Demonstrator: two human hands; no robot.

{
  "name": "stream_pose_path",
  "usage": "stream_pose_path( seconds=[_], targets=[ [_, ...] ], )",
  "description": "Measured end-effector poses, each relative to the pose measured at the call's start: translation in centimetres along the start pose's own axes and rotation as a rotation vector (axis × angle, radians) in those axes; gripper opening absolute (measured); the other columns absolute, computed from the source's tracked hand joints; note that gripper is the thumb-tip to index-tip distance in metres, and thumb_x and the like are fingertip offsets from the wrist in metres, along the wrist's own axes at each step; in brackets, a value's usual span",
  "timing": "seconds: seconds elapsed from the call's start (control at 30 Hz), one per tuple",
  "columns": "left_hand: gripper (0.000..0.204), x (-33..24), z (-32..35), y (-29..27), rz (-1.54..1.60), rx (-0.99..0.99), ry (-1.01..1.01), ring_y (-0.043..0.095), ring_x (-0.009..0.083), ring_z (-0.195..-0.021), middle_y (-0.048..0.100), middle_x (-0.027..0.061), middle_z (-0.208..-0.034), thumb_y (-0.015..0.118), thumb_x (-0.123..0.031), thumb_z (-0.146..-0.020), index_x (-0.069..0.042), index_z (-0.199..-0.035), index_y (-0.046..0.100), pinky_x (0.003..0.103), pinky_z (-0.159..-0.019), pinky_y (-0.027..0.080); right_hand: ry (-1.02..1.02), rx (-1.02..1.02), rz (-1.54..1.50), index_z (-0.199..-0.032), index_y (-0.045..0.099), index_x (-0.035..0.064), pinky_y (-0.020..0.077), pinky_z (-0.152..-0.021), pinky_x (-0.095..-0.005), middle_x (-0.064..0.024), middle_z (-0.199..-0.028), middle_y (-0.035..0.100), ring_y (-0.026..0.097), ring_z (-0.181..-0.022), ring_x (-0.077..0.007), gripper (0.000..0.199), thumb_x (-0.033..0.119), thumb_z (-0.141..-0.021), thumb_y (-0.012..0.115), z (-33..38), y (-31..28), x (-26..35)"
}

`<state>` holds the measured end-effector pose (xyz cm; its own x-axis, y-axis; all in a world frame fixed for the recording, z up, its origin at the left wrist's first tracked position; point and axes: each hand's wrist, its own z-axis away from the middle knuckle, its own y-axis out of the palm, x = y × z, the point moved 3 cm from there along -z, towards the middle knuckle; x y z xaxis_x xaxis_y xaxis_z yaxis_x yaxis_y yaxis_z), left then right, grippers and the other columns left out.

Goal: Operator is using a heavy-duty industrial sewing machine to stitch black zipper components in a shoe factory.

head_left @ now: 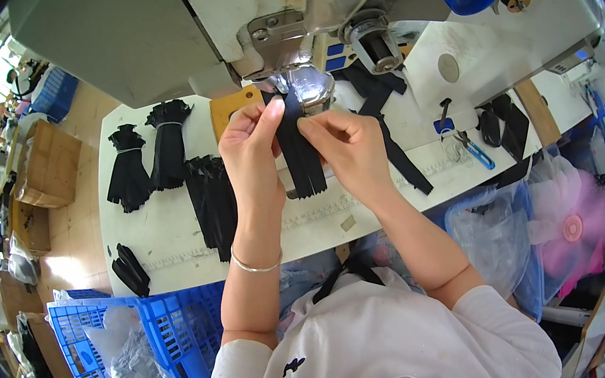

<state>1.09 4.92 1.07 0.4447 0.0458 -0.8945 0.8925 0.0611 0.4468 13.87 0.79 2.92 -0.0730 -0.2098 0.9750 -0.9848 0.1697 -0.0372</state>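
Both hands pinch 1 black strip bundle (301, 151) under the sewing machine (281, 18) head: left hand (253, 153) fingers clamped on its left edge, right hand (346, 146) on its right. More bundles (163, 157) lie left on the table (173, 242).

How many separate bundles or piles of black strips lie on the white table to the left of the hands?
4: two tied bundles at the table's far left, a loose pile beside the left hand, a small one at the near edge. More may be hidden.

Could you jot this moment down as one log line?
left hand: pinching black strips | right hand: pinching same strips | place: sewing machine presser area
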Motion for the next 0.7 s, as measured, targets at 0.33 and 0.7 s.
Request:
stream_pose_path(
  seconds=[0.33,0.7],
  targets=[
    [0.004,-1.4,-3.7,1.6,0.044,-0.021,0.123,0.058,0.0093,-0.063,0.062,0.0053,-0.079,0.056,0.004,-0.085,0.002,-0.082,0.058,0.021,-0.057,0.048,0.153,0.009,-0.086,-0.083,0.068,-0.0030,0.0383,-0.046,-0.0200,-0.0025,-0.057,0.059,0.050,-0.048,-0.0049,0.020,0.016,-0.088,0.062,1.3,-0.1,-2.2],
    [0.006,-0.8,-4.3,0.7,0.119,-0.032,0.171,0.057,0.0068,-0.062,0.063,0.0024,-0.074,0.057,0.003,-0.086,0.001,-0.083,0.063,0.020,-0.057,0.043,0.334,0.093,-0.045,-0.090,0.068,-0.0036,0.0410,-0.050,-0.0196,-0.0036,-0.065,0.061,0.052,-0.054,-0.0060,0.020,0.014,-0.091,0.059,7.3,-3.7,-5.8]
  ],
)
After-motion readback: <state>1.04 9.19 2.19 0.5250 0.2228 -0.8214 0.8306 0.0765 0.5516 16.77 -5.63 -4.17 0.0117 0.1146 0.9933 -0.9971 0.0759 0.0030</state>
